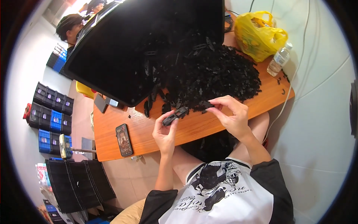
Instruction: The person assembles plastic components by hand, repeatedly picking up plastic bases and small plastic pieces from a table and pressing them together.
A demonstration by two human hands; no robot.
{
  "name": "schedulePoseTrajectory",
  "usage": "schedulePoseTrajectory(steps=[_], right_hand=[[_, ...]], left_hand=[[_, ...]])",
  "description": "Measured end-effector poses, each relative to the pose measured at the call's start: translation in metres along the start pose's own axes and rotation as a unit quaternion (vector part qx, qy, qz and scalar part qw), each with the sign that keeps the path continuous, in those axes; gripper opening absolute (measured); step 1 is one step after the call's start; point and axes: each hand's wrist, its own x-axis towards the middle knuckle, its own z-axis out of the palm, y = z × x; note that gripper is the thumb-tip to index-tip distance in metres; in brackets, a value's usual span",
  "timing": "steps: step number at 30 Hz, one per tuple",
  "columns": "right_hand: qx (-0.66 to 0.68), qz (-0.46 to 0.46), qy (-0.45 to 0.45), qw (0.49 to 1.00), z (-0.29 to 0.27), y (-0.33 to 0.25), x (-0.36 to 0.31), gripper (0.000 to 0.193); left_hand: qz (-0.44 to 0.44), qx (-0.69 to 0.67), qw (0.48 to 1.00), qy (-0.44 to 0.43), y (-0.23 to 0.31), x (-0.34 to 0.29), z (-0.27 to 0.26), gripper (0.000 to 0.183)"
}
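Note:
Between the thumb and fingers of my left hand point(164, 132) is an elongated black plastic part point(175, 116), shaped somewhat like a small toy car body. My right hand point(233, 115) pinches a small, flat black plastic piece point(206, 105) by its end. The two pieces are apart, held over the front part of the wooden table point(194, 128). Just beyond both hands spreads a large heap of small black plastic parts point(231, 72). Several longer black pieces lie loose at its left edge, close to my left hand.
A large black bin point(112, 63) lies tipped toward the heap. Left on the table is a phone point(124, 140) with a lit screen. A yellow plastic bag point(257, 35) and a clear bottle point(279, 60) stand far right. Stacked crates point(50, 117) line the left; another person point(70, 28) is beyond.

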Motion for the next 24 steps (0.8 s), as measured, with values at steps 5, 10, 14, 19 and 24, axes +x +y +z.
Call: schedulePoseTrajectory(steps=[5,10,14,19,24], right_hand=[[0.023,-0.077,-0.016,0.997,-0.005,-0.008,0.005,0.019],[0.060,-0.039,-0.024,0.997,-0.006,-0.017,0.004,0.018],[0.080,-0.044,-0.056,0.994,-0.002,-0.021,0.002,0.018],[0.062,-0.060,-0.068,0.994,0.003,-0.021,0.001,0.019],[0.056,-0.089,-0.068,0.992,0.002,-0.020,0.001,0.018]], left_hand=[[-0.030,-0.061,0.995,-0.068,0.014,0.001,0.025,0.036],[-0.086,-0.138,0.982,-0.099,0.034,-0.003,0.043,0.050],[-0.104,-0.170,0.973,-0.112,0.023,-0.005,0.032,0.043],[-0.059,-0.069,0.991,-0.097,0.028,-0.007,0.041,0.040],[-0.044,-0.075,0.992,-0.094,0.032,-0.007,0.043,0.040]])
